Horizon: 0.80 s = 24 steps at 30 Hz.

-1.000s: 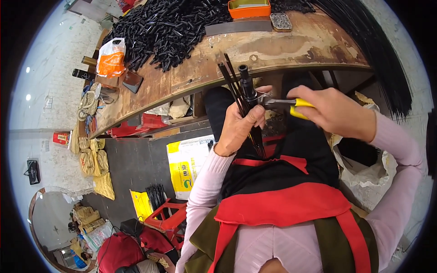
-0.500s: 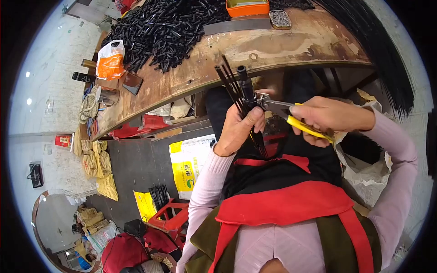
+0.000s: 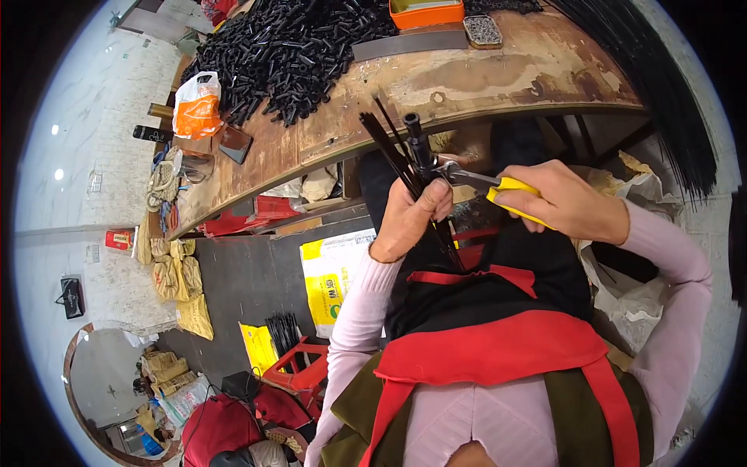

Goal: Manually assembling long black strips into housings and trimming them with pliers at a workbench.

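My left hand (image 3: 412, 218) clasps the black stepped tube (image 3: 419, 146), lengthwise away from me; my right (image 3: 566, 198) grips yellow-handled pliers (image 3: 507, 187) crosswise, tips just right of it.

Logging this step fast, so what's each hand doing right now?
Left hand: closed, holding thin black rods and a black tubular piece.
Right hand: closed around yellow-handled pliers.

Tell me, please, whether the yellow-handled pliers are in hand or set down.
In hand: the right hand grips the pliers by their yellow handles, the metal head close to the black fitting.
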Each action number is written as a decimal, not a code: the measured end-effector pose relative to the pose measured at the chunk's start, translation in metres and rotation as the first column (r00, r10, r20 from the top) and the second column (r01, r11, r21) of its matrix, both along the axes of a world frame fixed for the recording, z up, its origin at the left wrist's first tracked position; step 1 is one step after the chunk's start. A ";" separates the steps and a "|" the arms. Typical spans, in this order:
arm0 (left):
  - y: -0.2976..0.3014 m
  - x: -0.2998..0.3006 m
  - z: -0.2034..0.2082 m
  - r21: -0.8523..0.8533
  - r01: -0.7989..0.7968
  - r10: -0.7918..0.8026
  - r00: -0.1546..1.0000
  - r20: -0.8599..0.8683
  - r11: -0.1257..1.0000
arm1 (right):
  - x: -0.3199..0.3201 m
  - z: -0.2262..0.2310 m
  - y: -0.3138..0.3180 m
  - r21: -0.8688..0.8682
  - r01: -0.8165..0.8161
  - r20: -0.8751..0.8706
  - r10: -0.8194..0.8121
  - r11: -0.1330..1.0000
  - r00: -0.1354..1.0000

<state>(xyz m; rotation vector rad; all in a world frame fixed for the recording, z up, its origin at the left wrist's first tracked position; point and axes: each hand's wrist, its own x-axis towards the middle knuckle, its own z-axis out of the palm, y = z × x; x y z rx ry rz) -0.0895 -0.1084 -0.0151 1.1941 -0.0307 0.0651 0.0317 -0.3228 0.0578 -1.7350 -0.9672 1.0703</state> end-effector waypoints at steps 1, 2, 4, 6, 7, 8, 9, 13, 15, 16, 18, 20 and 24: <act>-0.001 0.000 0.000 -0.036 0.059 -0.058 0.998 0.019 0.998 | 0.002 0.014 -0.002 -0.031 -0.046 -0.072 0.043 0.998 0.996; -0.001 0.000 0.001 -0.071 0.117 -0.114 0.993 0.040 0.991 | 0.003 0.020 -0.002 -0.058 -0.094 -0.145 0.085 0.994 0.986; -0.001 -0.003 0.005 -0.109 0.152 -0.150 0.988 0.023 0.982 | 0.005 0.022 -0.002 -0.170 -0.234 -0.614 0.082 0.957 0.785; -0.001 -0.006 0.006 -0.120 0.248 -0.244 0.969 0.046 0.961 | 0.003 -0.009 -0.009 -0.040 -0.270 -0.963 0.034 0.962 0.266; 0.001 -0.009 0.005 -0.092 0.289 -0.286 0.957 0.053 0.953 | -0.005 -0.009 -0.007 -0.021 -0.274 -0.914 0.093 0.961 0.395; 0.001 -0.010 0.006 -0.095 0.283 -0.279 0.959 0.049 0.954 | -0.005 -0.009 -0.006 -0.022 -0.280 -0.916 0.093 0.960 0.390; -0.001 -0.011 0.007 -0.069 0.254 -0.250 0.966 0.062 0.965 | -0.005 -0.009 -0.006 -0.021 -0.278 -0.893 0.107 0.960 0.437; 0.002 -0.013 0.010 -0.019 0.205 -0.203 0.975 0.086 0.979 | -0.019 0.012 -0.002 -0.096 -0.177 -0.703 0.059 0.980 0.708; 0.004 -0.016 0.001 -0.044 0.172 -0.167 0.981 0.103 0.984 | -0.024 0.015 -0.002 -0.093 -0.105 -0.566 0.034 0.990 0.824; 0.003 -0.016 -0.002 -0.045 0.173 -0.167 0.980 0.107 0.984 | -0.026 0.014 -0.002 -0.116 -0.083 -0.411 0.028 0.990 0.911; 0.003 -0.015 -0.005 -0.114 0.163 -0.152 0.984 0.098 0.980 | -0.028 0.013 -0.003 -0.137 -0.056 -0.240 0.022 0.989 0.971; 0.001 -0.015 -0.004 -0.117 0.153 -0.144 0.986 0.083 0.981 | -0.029 0.014 -0.004 -0.150 -0.044 -0.095 0.030 0.988 0.995; -0.001 -0.014 -0.003 -0.110 0.137 -0.130 0.989 0.070 0.985 | -0.024 0.029 -0.003 -0.159 -0.045 -0.060 0.035 0.986 0.998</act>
